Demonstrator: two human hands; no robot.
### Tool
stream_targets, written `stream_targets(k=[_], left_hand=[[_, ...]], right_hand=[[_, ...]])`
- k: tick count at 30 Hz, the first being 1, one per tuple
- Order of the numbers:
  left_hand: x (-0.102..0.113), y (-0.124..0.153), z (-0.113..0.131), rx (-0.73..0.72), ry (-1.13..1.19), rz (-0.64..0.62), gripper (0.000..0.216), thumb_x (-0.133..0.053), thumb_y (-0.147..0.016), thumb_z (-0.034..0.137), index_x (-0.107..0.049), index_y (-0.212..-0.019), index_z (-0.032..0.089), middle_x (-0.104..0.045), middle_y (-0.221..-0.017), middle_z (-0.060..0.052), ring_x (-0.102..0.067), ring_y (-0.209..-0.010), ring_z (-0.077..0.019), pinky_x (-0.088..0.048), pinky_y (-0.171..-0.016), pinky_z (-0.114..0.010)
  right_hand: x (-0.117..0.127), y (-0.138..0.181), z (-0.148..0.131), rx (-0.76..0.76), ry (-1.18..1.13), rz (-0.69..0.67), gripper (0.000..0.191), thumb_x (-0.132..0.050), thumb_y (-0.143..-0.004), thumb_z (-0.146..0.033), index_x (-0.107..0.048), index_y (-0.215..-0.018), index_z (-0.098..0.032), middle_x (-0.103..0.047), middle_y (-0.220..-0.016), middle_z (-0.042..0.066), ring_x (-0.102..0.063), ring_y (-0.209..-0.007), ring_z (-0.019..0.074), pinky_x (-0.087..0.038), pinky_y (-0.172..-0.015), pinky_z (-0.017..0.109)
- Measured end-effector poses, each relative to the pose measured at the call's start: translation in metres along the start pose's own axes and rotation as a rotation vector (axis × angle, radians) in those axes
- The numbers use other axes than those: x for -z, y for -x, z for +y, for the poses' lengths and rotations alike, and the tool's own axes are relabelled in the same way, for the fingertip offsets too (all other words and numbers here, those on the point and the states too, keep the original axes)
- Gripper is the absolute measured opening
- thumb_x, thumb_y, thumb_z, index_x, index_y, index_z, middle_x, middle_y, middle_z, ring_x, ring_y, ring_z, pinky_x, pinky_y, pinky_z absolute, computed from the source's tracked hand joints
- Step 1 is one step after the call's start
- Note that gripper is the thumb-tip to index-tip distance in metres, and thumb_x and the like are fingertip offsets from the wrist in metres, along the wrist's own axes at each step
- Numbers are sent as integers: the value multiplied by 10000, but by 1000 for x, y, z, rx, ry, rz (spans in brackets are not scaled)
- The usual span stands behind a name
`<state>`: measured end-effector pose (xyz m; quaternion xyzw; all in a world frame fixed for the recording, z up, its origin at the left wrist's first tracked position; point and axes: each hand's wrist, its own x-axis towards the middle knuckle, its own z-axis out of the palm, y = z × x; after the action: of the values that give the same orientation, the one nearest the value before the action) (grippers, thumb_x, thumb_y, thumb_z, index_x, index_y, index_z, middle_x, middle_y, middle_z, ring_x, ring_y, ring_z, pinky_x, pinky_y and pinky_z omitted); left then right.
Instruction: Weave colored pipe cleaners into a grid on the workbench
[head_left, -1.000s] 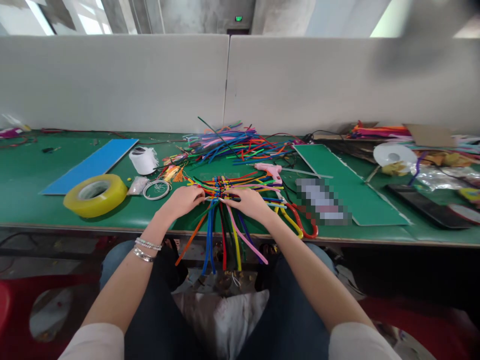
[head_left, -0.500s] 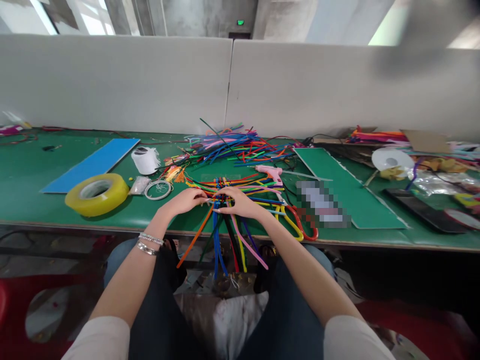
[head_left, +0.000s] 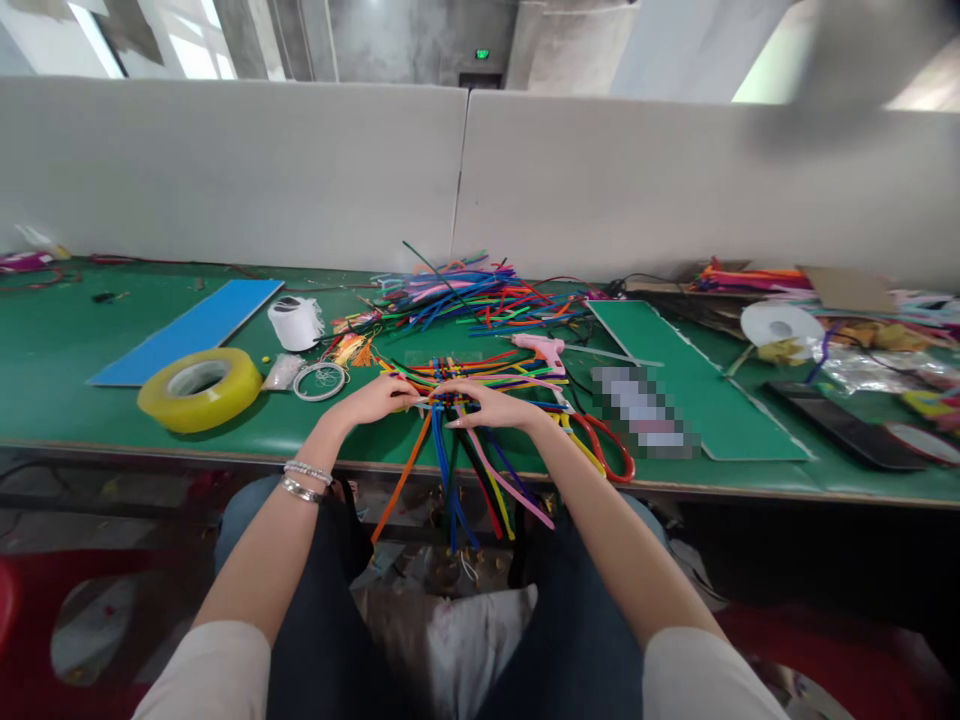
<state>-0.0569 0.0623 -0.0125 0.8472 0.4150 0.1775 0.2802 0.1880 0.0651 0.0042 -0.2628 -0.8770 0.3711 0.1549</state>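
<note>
Colourful pipe cleaners cross one another in a woven patch (head_left: 448, 370) near the table's front edge. Loose ends fan out to the right, and others hang over the edge, among them an orange one (head_left: 403, 478) and a pink one (head_left: 504, 474). My left hand (head_left: 377, 399) pinches at the left side of the weave, its fingertips closed on the strands. From the right, my right hand (head_left: 491, 406) curves over the weave, fingers on top and thumb at the near side, gripping it. The exact strands under my fingertips are hidden.
A pink glue gun (head_left: 541, 350) and red-handled scissors (head_left: 611, 452) lie to the right, beside a green board (head_left: 697, 385). On the left are yellow tape (head_left: 199, 390), a white roll (head_left: 295, 323) and a blue board (head_left: 191, 330). More pipe cleaners (head_left: 465, 295) are heaped behind.
The hanging ends have swung a little to the right. My right hand has shifted slightly right along the weave, while my left hand keeps its pinch. The view has tilted slightly.
</note>
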Motion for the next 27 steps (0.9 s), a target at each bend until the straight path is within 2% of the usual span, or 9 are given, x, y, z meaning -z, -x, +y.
stream_targets(k=[5,8,13,20,27], left_hand=[[-3,-1,2,42,-93,19,322,-438,-877,386,-672,-856,167,-646,-810,-30,-526,-743,-149,-379,-695,-262],[-3,1,7,53,-142,34,327,-437,-877,397,-668,-832,169,-648,-801,-33,-530,-768,-161,-374,-709,-270],[-1,5,11,-14,-43,7,304,-540,-809,464,-676,-862,198,-663,-874,-13,-563,-811,-155,-388,-740,-256],[-2,-2,1,-11,120,0,238,-598,-775,391,-696,-827,180,-689,-834,-15,-596,-775,-151,-420,-729,-247],[3,-2,0,-2,72,73,288,-575,-790,427,-716,-850,184,-706,-875,-38,-616,-806,-168,-431,-739,-250]], right_hand=[[3,4,2,-107,-208,-64,553,-613,-758,-317,-466,-1288,-252,-431,-1368,24,-341,-1283,230,-251,-1067,374],[3,5,2,-156,-282,-59,549,-594,-764,-284,-459,-1295,-268,-423,-1378,9,-333,-1290,228,-250,-1071,388],[2,5,-5,-128,-189,-67,589,-633,-743,-339,-454,-1299,-264,-421,-1381,16,-312,-1306,224,-232,-1083,366],[1,5,-4,-75,-32,-18,611,-660,-704,-449,-496,-1260,-258,-469,-1331,41,-398,-1245,231,-288,-1052,364],[0,5,-5,-96,-27,-15,595,-620,-727,-493,-496,-1264,-269,-448,-1347,35,-388,-1253,220,-279,-1060,350]])
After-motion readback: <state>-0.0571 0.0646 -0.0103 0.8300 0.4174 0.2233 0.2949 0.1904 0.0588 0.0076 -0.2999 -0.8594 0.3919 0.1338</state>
